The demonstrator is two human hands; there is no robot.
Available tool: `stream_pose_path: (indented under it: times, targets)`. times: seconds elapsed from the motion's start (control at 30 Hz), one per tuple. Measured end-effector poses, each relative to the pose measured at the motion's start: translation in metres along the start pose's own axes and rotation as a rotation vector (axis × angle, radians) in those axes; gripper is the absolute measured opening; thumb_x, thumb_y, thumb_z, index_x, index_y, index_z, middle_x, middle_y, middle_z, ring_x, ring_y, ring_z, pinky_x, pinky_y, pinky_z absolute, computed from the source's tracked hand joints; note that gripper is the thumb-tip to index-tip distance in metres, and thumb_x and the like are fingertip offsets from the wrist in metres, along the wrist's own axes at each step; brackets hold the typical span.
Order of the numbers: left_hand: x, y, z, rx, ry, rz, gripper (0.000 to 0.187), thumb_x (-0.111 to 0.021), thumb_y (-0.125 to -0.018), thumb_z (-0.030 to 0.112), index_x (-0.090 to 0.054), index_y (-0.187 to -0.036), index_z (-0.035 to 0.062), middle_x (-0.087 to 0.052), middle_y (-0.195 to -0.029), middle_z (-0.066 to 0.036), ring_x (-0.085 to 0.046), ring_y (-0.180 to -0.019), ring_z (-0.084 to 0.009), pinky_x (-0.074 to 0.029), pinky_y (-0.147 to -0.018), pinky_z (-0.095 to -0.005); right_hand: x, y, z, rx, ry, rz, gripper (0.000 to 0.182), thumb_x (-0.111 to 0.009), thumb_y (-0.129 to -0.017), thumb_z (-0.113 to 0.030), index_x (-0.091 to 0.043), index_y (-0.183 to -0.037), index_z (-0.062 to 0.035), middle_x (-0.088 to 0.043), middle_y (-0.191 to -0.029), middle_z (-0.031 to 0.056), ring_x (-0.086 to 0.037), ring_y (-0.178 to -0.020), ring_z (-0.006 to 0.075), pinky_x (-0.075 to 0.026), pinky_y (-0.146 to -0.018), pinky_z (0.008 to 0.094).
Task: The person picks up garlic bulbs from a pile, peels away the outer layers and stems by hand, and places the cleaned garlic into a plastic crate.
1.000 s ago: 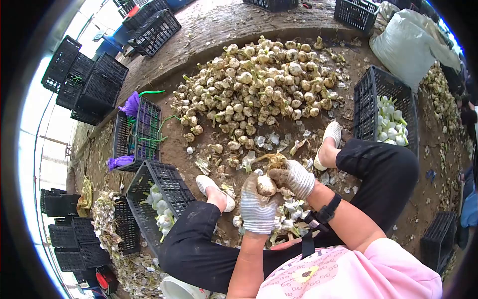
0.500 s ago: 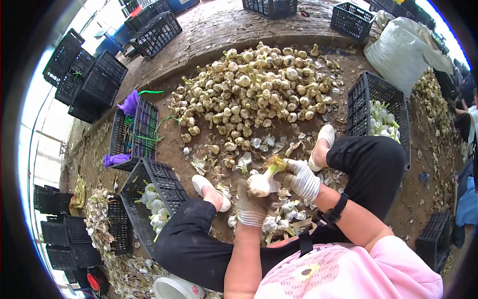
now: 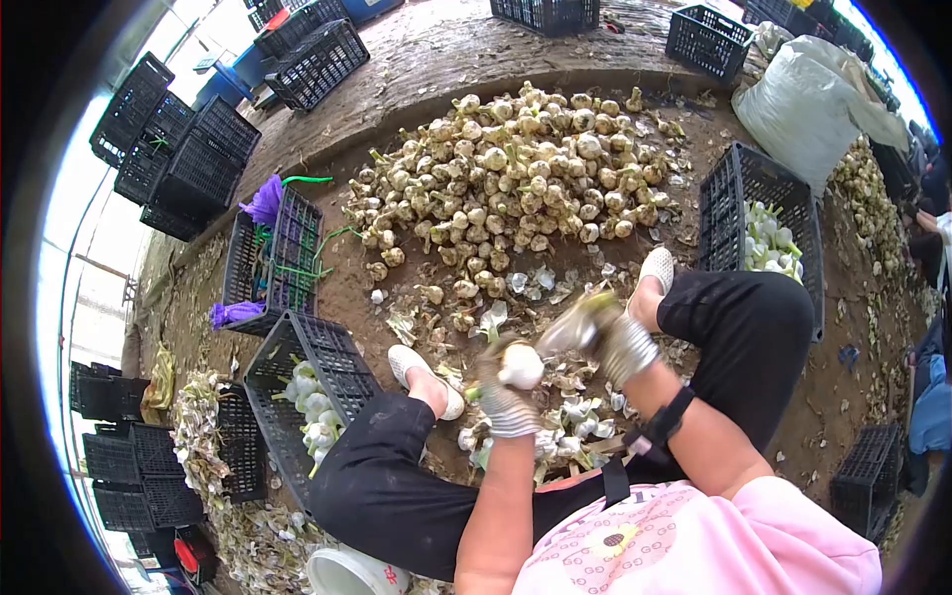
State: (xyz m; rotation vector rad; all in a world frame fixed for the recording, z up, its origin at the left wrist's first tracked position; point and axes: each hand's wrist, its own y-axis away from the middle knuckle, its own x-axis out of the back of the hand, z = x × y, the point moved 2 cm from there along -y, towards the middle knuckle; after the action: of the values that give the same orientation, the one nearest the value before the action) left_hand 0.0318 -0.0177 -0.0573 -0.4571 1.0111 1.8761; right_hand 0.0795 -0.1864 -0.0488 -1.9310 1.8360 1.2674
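My left hand [image 3: 504,397], in a pale striped work glove, is closed around a garlic bulb [image 3: 521,367] whose white, clean-looking side shows. Just to its right, my gloved right hand [image 3: 620,345] is smeared by motion. Blurred garlic skin [image 3: 585,315], pale with a yellow-brown end, is gripped in it, apart from the bulb. Below both hands, white bulbs and loose skins [image 3: 575,426] lie on the ground between my legs. A large heap of dirty garlic bulbs [image 3: 516,178] lies in front of my feet.
Black crates with white garlic stand by my left knee [image 3: 315,372] and right knee [image 3: 709,213]. Another crate [image 3: 295,233] holds purple net and green cord. A white sack [image 3: 798,109] stands upper right; a white bucket [image 3: 347,573] is at lower left. People sit at the far right.
My right hand has pulled away from the bulb, taking blurred skin with it. The bulb stays in my left hand, now showing a smooth white side. The view has shifted slightly.
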Motion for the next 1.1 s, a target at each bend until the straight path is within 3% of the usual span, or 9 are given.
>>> stream_pose_path:
  times: [0.1, 0.23, 0.37, 0.47, 0.57, 0.73, 0.87, 0.97, 1.1]
  targets:
    - [0.012, 0.004, 0.046, 0.050, 0.141, -0.217, 0.055, -0.062, -0.075, 0.053, -0.057, -0.104, 0.0059, -0.059, -0.094, -0.010, -0.060, -0.083, -0.0199, -0.054, -0.072, -0.0341, 0.010, -0.003, -0.026, 0.064, 0.067, 0.213, 0.003, -0.059, -0.078, -0.009, -0.057, -0.081, -0.0095, -0.058, -0.071, -0.0008, -0.054, -0.057, 0.0115, -0.045, -0.049, 0.0238]
    - [0.006, 0.008, 0.049, -0.183, -0.019, -0.073, 0.084, -0.058, -0.068, 0.069, -0.047, -0.119, 0.0040, -0.057, -0.101, -0.011, -0.059, -0.091, -0.0223, -0.053, -0.075, -0.0363, -0.002, 0.024, 0.023, -0.203, 0.982, -0.401, 0.061, -0.068, -0.078, -0.013, -0.040, -0.131, -0.0044, -0.059, -0.105, 0.0082, -0.057, -0.092, 0.0136, -0.048, -0.074, 0.0240]
    - [-0.017, 0.031, 0.026, -0.258, -0.443, -0.259, 0.098, -0.053, -0.066, 0.073, -0.034, -0.133, 0.0041, -0.043, -0.127, -0.013, -0.044, -0.115, -0.0242, -0.038, -0.097, -0.0372, -0.038, 0.039, 0.030, -0.191, 0.465, -0.301, 0.063, -0.070, -0.076, -0.017, -0.039, -0.129, -0.0032, -0.057, -0.099, 0.0053, -0.055, -0.081, 0.0094, -0.049, -0.065, 0.0251]
    - [-0.015, 0.026, 0.023, -0.221, -0.404, -0.431, 0.089, -0.064, -0.070, 0.060, -0.036, -0.132, 0.0024, -0.042, -0.129, -0.012, -0.043, -0.116, -0.0220, -0.035, -0.097, -0.0341, -0.029, 0.025, 0.022, -0.160, 0.422, -0.243, 0.063, -0.076, -0.071, -0.028, -0.046, -0.122, -0.0059, -0.057, -0.104, 0.0032, -0.056, -0.088, 0.0108, -0.048, -0.073, 0.0245]
    - [-0.009, 0.022, 0.049, -0.500, -0.927, -0.272, 0.043, -0.072, -0.075, 0.023, -0.057, -0.107, -0.0014, -0.061, -0.097, -0.006, -0.057, -0.086, -0.0178, -0.047, -0.076, -0.0287, -0.025, 0.027, 0.010, -0.150, 0.612, -0.225, 0.065, -0.076, -0.070, -0.032, -0.045, -0.120, -0.0029, -0.056, -0.103, 0.0040, -0.055, -0.089, 0.0108, -0.048, -0.072, 0.0233]
    - [-0.015, 0.023, 0.046, -0.724, -1.519, -0.341, 0.018, -0.069, -0.070, 0.015, -0.065, -0.082, 0.0023, -0.064, -0.077, -0.013, -0.060, -0.071, -0.0295, -0.047, -0.067, -0.0365, -0.019, 0.024, 0.027, 0.037, 0.876, -0.324, 0.051, -0.069, -0.077, -0.018, -0.046, -0.118, 0.0000, -0.058, -0.105, 0.0087, -0.056, -0.094, 0.0155, -0.049, -0.076, 0.0293]
    - [-0.010, 0.022, 0.038, -0.783, -1.664, -0.323, 0.010, -0.066, -0.073, 0.011, -0.063, -0.078, 0.0025, -0.063, -0.072, -0.010, -0.060, -0.063, -0.0231, -0.047, -0.060, -0.0333, -0.019, 0.030, 0.026, -0.069, 0.962, -0.294, 0.049, -0.068, -0.078, -0.018, -0.046, -0.118, -0.0003, -0.057, -0.105, 0.0098, -0.055, -0.095, 0.0148, -0.048, -0.080, 0.0287]
    - [0.025, -0.005, 0.020, -0.172, -0.990, -0.194, 0.007, -0.064, -0.078, 0.008, -0.062, -0.080, 0.0016, -0.062, -0.070, -0.005, -0.058, -0.060, -0.0133, -0.046, -0.055, -0.0256, -0.028, 0.039, 0.020, -0.150, 0.780, -0.358, 0.057, -0.070, -0.076, -0.022, -0.043, -0.123, -0.0020, -0.056, -0.106, 0.0088, -0.055, -0.096, 0.0149, -0.048, -0.080, 0.0280]
    - [0.037, -0.010, 0.028, 0.023, -0.582, -0.118, 0.006, -0.061, -0.081, 0.005, -0.059, -0.085, 0.0009, -0.060, -0.073, -0.004, -0.055, -0.059, -0.0091, -0.049, -0.057, -0.0230, -0.041, 0.048, 0.010, -0.197, 0.438, -0.408, 0.069, -0.072, -0.074, -0.025, -0.038, -0.130, -0.0054, -0.053, -0.111, 0.0073, -0.055, -0.097, 0.0164, -0.049, -0.079, 0.0276]
